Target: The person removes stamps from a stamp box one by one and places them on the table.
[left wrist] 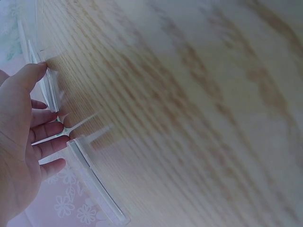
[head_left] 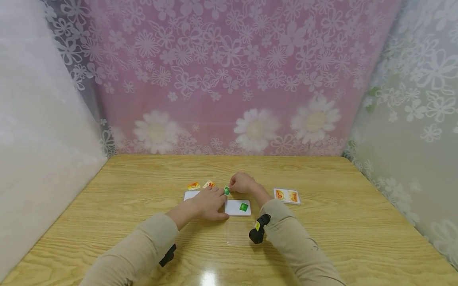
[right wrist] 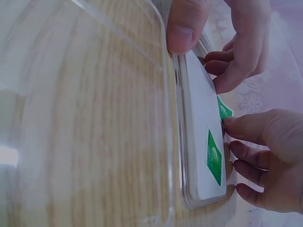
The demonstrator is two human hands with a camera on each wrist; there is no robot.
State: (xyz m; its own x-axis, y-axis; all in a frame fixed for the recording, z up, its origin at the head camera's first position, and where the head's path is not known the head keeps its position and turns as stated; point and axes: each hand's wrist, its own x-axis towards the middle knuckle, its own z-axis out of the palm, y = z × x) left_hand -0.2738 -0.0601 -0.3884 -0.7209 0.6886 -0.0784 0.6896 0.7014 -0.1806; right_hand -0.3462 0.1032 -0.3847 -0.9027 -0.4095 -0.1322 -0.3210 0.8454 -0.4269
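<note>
My right hand (head_left: 243,182) pinches a small green square card (head_left: 227,190) between thumb and fingertips. In the right wrist view that card (right wrist: 225,109) stands tilted at the far edge of a flat white box (right wrist: 201,127). A second green square (right wrist: 214,158) lies on the box's white face. My left hand (head_left: 209,202) spreads palm down across the left end of this box, its thumb (right wrist: 182,35) at the near edge. Its fingertips reach beside the held card; whether they touch it, I cannot tell. A second white box (head_left: 191,194) is partly hidden behind the left hand.
Two small orange picture cards (head_left: 193,186) lie behind the left hand. To the right sits another flat box (head_left: 287,196) bearing two orange pictures. A clear plastic cover (head_left: 237,234) lies on the wooden table (head_left: 322,238), nearer the body. Flowered curtains (head_left: 229,79) surround the table.
</note>
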